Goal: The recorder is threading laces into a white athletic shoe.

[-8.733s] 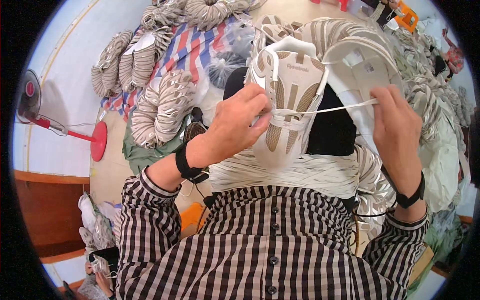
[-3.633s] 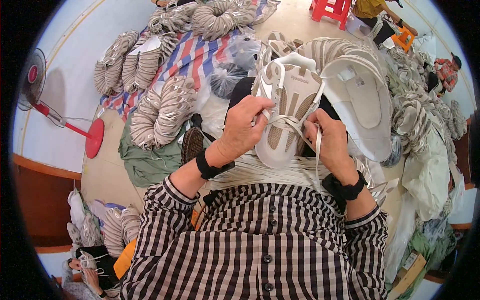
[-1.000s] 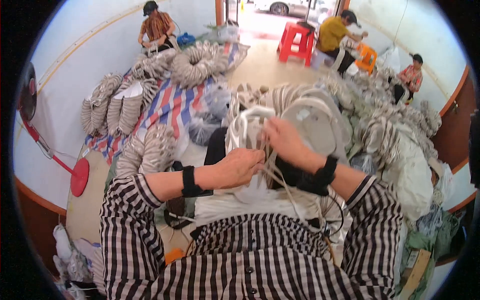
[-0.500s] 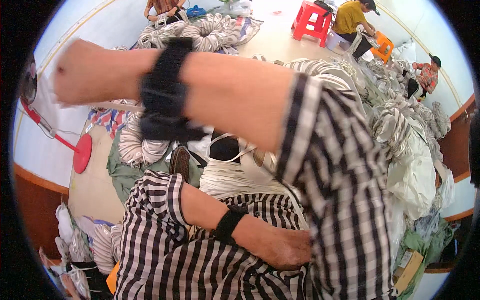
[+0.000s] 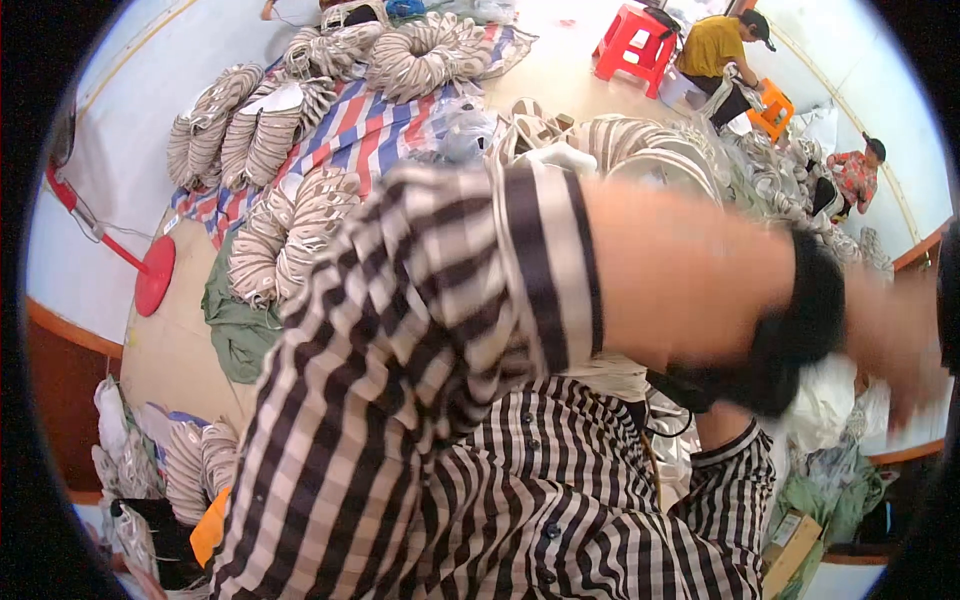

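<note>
My left arm stretches across the view to the right, its checked sleeve (image 5: 470, 270) covering much of the middle. At the far right my left hand (image 5: 893, 340) is smeared by motion, so its fingers and anything in them cannot be made out. A black wristband (image 5: 818, 315) goes round that wrist. My right arm, in a checked sleeve (image 5: 735, 485), bends upward at the lower right. Only a short piece of its forearm (image 5: 725, 424) shows; the hand is hidden behind my left wrist. A bundle of whitish strips (image 5: 605, 378) shows partly beneath my left forearm.
Coiled beige-and-white bundles (image 5: 428, 58) lie on a striped sheet (image 5: 370, 125) at the upper left. A red stool (image 5: 638, 50) stands far back, near a person in yellow (image 5: 715, 48) and an orange stool (image 5: 770, 108). A red-based stand (image 5: 155, 275) stands left; a cardboard box (image 5: 792, 550) lies lower right.
My left arm has risen and swung across to the right. My right arm has drawn back from the upper left to the lower right, and its hand has gone out of sight.
</note>
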Motion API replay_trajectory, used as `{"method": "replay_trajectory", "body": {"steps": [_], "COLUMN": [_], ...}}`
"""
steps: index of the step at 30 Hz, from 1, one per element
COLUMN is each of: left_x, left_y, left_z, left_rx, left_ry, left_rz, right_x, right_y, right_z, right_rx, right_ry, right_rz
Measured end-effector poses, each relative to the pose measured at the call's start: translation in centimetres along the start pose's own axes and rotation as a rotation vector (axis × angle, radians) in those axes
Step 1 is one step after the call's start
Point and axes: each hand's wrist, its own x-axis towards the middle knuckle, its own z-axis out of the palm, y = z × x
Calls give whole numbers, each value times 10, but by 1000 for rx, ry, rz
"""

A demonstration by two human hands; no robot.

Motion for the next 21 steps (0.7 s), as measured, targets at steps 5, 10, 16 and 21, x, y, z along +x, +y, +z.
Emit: {"method": "replay_trajectory", "body": {"steps": [5,10,16,21], "left_x": [-43,-171,-239,-239], "left_y": [-150,-83,-23,-24], "left_z": [-139,-168,-126,-110], "left_rx": [532,526,475,756], "left_ry": [-8,-64,-58,-160], "left_rz": [-460,-804,-912,-774], "right_x": [30,28,-8,-40], "right_y": [-11,-4,-8,9], "right_z": [14,14,-20,-29], "right_rx": [103,248,319,33], "right_ry": [-3,-18,-182,-253], "right_rz": [2,-54,75,239]}}
